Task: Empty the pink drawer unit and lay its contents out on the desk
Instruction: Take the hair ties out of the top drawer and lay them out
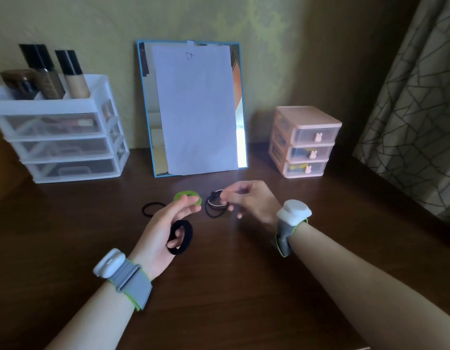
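Hands first, both low over the dark desk [244, 286] in front of the mirror [192, 107]. Left hand [165, 231] sits palm-up, fingers loosely curled, a thick black hair tie [181, 237] looped over one finger. Just past its fingertips lies a green hair tie [188, 196] on the wood, and to the left of that a thin black hair tie [153, 209] lies flat. Right hand [249, 200] hovers on the other side, thumb and forefinger pinching a bunch of thin hair ties [216, 203] that dangles just beside the green one. Further back, right of the mirror, the pink drawer unit [304, 142] stands well apart from both hands, all three drawers pushed in. Left of the mirror stands a white drawer unit [59, 132] with bottles [54, 72] on top.
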The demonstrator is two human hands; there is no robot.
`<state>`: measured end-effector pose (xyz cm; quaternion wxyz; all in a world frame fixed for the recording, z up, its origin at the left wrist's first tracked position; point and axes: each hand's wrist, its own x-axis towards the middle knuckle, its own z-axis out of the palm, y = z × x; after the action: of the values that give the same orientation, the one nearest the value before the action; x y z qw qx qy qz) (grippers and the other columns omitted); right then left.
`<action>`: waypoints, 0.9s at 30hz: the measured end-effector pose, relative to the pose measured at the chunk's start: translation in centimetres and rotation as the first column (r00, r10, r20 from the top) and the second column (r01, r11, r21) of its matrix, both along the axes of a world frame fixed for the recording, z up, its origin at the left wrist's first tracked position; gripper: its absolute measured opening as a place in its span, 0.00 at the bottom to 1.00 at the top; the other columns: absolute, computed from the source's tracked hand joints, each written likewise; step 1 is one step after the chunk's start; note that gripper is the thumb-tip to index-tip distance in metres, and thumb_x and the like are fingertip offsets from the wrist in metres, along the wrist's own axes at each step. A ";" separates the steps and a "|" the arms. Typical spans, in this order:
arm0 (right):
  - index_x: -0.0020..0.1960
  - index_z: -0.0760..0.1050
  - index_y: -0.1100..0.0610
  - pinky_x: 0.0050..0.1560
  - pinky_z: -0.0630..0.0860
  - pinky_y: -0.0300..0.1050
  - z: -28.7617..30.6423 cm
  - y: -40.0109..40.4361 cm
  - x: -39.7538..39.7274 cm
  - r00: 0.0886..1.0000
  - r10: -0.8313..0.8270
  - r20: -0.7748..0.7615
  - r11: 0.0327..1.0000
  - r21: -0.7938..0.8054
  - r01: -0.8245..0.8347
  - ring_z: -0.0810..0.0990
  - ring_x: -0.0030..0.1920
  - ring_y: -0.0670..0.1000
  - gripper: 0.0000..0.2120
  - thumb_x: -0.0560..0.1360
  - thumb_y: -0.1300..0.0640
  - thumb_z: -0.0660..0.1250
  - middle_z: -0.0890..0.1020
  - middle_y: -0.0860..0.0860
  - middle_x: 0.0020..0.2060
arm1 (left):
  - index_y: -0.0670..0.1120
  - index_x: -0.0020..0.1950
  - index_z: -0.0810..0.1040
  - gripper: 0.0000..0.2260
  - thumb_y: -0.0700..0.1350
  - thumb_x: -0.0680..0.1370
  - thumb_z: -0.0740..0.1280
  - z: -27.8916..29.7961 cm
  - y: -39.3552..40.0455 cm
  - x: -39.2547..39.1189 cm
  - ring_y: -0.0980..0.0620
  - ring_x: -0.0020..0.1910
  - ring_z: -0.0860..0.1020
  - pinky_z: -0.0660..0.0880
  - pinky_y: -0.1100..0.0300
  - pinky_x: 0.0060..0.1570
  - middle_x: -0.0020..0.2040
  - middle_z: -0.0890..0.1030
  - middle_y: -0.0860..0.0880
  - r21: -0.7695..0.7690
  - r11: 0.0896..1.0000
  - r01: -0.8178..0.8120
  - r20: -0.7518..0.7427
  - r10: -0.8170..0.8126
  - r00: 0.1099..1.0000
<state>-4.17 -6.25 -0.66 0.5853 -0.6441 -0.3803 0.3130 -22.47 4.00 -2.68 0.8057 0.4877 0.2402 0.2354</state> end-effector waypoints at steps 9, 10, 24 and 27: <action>0.39 0.81 0.61 0.29 0.80 0.38 -1.5 -3.5 8.0 0.877 -0.462 -0.135 0.887 -0.066 0.457 0.80 0.29 0.50 0.04 0.73 0.65 0.72 0.79 0.58 0.31 | 0.41 0.50 0.80 0.14 0.32 0.73 0.57 -0.1 0.0 0.2 0.55 0.25 0.65 0.61 0.65 0.21 0.40 0.78 0.46 -0.063 0.998 -0.030 0.060 0.034 0.998; 0.39 0.81 0.61 0.28 0.80 0.38 -1.7 -3.9 8.8 0.858 -0.495 -0.137 0.869 -0.084 0.488 0.81 0.29 0.50 0.04 0.73 0.65 0.72 0.79 0.59 0.31 | 0.40 0.49 0.80 0.15 0.30 0.72 0.55 -0.1 0.0 0.2 0.55 0.24 0.65 0.62 0.65 0.21 0.38 0.78 0.45 -0.068 0.997 -0.036 0.066 0.040 0.997; 0.45 0.82 0.59 0.26 0.80 0.39 -0.8 -4.2 11.3 0.863 -0.460 0.208 0.785 -0.358 0.505 0.78 0.28 0.49 0.04 0.73 0.58 0.73 0.80 0.56 0.31 | 0.40 0.46 0.78 0.14 0.30 0.72 0.55 -0.7 0.8 0.1 0.54 0.28 0.67 0.63 0.61 0.37 0.36 0.78 0.44 -0.091 0.992 -0.092 0.073 0.099 0.992; 0.44 0.82 0.58 0.25 0.80 0.38 -0.6 -3.9 10.9 0.857 -0.433 0.280 0.768 -0.384 0.513 0.77 0.26 0.49 0.04 0.73 0.57 0.73 0.80 0.56 0.31 | 0.40 0.46 0.78 0.14 0.30 0.72 0.55 -0.8 0.8 0.1 0.54 0.28 0.67 0.62 0.60 0.37 0.36 0.78 0.44 -0.082 0.992 -0.097 0.058 0.102 0.993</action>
<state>6.75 -10.18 -1.23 0.4464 -0.8602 -0.1730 0.1755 -22.32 4.79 -3.45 0.8186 0.4353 0.2484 0.2807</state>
